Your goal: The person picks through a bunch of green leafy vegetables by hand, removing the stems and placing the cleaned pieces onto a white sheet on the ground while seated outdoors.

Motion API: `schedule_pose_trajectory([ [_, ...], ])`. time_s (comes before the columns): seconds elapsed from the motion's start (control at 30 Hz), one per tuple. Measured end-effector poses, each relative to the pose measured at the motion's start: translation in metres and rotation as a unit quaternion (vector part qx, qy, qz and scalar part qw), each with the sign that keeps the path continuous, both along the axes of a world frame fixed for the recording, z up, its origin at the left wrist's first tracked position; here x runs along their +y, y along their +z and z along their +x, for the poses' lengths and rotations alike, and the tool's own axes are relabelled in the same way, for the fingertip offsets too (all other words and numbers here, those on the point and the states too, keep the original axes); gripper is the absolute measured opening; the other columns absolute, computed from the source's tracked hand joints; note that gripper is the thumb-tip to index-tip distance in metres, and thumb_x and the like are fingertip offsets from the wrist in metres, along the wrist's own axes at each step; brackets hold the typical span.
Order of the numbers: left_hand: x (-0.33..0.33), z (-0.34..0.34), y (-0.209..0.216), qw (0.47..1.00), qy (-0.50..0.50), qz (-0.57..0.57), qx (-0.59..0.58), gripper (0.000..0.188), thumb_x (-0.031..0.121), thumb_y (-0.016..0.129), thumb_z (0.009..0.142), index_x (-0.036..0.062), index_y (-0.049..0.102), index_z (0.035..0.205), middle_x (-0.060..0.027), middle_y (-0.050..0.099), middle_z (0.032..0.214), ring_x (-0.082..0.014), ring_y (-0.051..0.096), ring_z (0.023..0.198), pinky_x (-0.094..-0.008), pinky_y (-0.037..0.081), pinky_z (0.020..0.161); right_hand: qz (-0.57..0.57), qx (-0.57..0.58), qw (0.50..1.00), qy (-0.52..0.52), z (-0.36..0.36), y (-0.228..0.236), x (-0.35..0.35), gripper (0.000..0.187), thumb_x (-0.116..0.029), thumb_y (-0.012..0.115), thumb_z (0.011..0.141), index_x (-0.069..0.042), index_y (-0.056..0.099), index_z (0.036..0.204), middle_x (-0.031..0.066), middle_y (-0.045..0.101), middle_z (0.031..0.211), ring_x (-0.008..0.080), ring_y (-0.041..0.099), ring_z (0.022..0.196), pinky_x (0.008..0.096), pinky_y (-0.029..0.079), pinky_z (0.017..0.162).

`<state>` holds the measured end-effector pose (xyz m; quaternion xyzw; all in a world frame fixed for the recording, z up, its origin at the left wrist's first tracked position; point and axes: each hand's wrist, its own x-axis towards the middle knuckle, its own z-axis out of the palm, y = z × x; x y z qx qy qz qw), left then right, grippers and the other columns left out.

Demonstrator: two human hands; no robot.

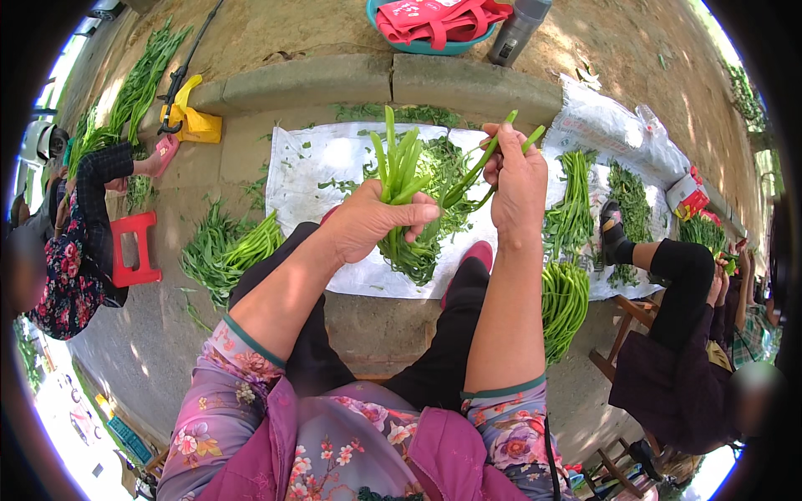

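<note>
My left hand (382, 219) is wrapped round a bunch of leafy green stalks (399, 167). Their pale cut ends point up and away from me, while the leaves hang below my fist over a white sheet (351, 271). To its right, my right hand (514, 171) pinches two or three loose green stalks (469, 179) between thumb and fingers. The leafy ends of these reach down toward the bunch. Trimmed leaves (447, 159) lie scattered on the sheet beneath both hands.
Piles of greens lie left (230, 250) and right (565, 309) of my legs. A stone kerb (309, 79) runs behind the sheet, with a teal basin (455, 46) and a grey flask (518, 33) beyond. A red stool (136, 249) stands left. People sit on both sides.
</note>
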<state>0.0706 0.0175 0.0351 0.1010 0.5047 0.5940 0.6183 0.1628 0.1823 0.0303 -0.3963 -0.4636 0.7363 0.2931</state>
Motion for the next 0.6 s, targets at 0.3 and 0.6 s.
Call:
schedule_pose_trajectory([
  [0.3, 0.002, 0.002, -0.008, 0.999, 0.030, -0.034, 0.010, 0.018, 0.011, 0.071, 0.077, 0.0032, 0.058, 0.088, -0.0047, 0.058, 0.074, -0.0148, 0.053, 0.063, -0.0284, 0.043, 0.060, 0.006, 0.015, 1.000, -0.026, 0.006, -0.001, 0.006, 0.026, -0.024, 0.054, 0.092, 0.000, 0.064, 0.088, -0.0005, 0.054, 0.069, 0.0037, 0.041, 0.052, 0.0181, 0.031, 0.046],
  [0.6, 0.002, -0.005, -0.012, 0.990, 0.135, -0.033, -0.011, 0.014, 0.008, 0.066, 0.078, 0.0014, 0.057, 0.087, -0.0069, 0.057, 0.073, -0.0155, 0.054, 0.064, -0.0281, 0.044, 0.062, 0.013, 0.036, 0.998, -0.041, 0.009, -0.002, 0.009, 0.022, -0.018, 0.052, 0.093, 0.002, 0.061, 0.091, 0.0022, 0.056, 0.071, 0.0048, 0.043, 0.052, 0.0183, 0.033, 0.045],
])
